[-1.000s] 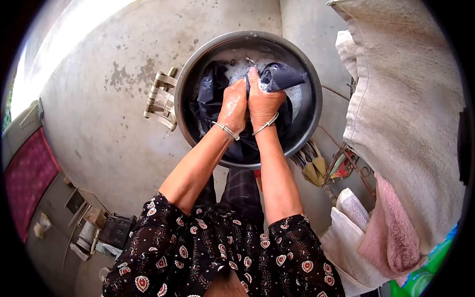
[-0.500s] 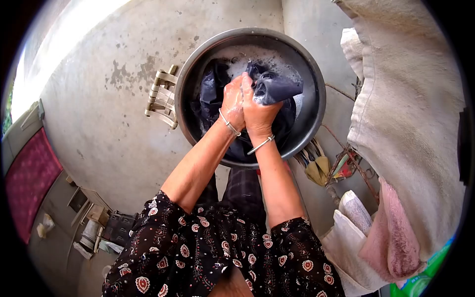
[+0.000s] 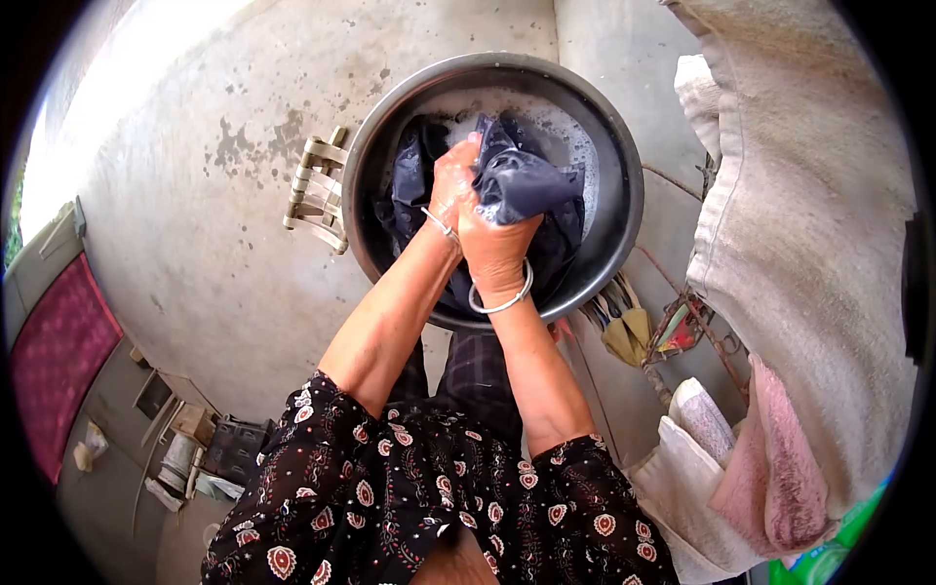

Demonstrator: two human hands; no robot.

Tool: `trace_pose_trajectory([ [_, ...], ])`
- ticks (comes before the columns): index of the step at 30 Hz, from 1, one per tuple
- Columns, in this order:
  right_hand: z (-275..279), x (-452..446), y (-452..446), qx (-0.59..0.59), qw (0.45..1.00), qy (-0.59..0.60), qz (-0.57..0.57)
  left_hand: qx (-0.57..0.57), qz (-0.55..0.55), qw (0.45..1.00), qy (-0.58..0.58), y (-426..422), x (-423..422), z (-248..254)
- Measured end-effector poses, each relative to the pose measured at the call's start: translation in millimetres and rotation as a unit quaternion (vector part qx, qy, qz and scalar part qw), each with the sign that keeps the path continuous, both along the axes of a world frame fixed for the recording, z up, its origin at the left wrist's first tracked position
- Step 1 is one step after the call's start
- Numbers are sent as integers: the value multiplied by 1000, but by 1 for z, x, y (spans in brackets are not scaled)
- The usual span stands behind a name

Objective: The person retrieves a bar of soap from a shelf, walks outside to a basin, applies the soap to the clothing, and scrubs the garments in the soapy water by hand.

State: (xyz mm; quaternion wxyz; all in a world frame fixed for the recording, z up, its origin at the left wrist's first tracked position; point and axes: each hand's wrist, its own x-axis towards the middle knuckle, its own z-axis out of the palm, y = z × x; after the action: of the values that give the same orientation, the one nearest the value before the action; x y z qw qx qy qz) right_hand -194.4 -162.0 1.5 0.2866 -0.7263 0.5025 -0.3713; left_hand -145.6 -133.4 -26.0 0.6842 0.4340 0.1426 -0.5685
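A dark navy wet garment [image 3: 526, 185] lies bunched in a large grey metal basin [image 3: 618, 244] of sudsy water [image 3: 507, 101]. My left hand [image 3: 454, 180] is closed on the cloth, its fingers partly hidden behind the folds. Pressed close against it, my right hand [image 3: 495, 244] grips a raised bundle of the same garment, which bulges out to the right above the fist. More dark cloth sits low in the basin around both wrists. Each wrist wears a silver bangle.
A small slatted stool [image 3: 320, 190] touches the basin's left side. To the right hang a beige cloth [image 3: 809, 195] and a pink towel [image 3: 775, 468]. An olive umbrella-like bundle [image 3: 624, 336] and cords lie by the wall. Boxes and odds and ends [image 3: 195, 439] stand lower left.
My right hand has shifted down and slightly left, its wrist turning, and the gripped bundle has moved down with it. My left hand has moved slightly up and left.
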Motion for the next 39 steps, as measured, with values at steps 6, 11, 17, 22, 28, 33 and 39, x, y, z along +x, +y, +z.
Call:
trace_pose_trajectory([
  [6, -21, -17, -51, 173, 982, -47, -54, 57, -11, 985, -163, -12, -13, 13],
  [11, -47, -43, -51, 106, 983, 137, -59, 203, -145, 833, -494, -16, 18, -16],
  [17, -95, -30, -46, -51, 954, 294, -36, 266, -297, 670, -626, -25, -6, -57],
  [22, -117, -34, -49, -81, 953, 293, 0, 257, -382, 598, -656, -30, -7, -72],
  [28, -46, -32, -25, 314, 946, -71, 20, 247, -154, 879, -377, -28, 15, -51],
  [33, -28, -14, -7, 137, 988, -65, -37, -19, -39, 991, -127, -5, -13, -26],
  [39, 4, 0, -1, 189, 973, -129, -38, 167, -112, 915, -351, -11, 9, -26],
])
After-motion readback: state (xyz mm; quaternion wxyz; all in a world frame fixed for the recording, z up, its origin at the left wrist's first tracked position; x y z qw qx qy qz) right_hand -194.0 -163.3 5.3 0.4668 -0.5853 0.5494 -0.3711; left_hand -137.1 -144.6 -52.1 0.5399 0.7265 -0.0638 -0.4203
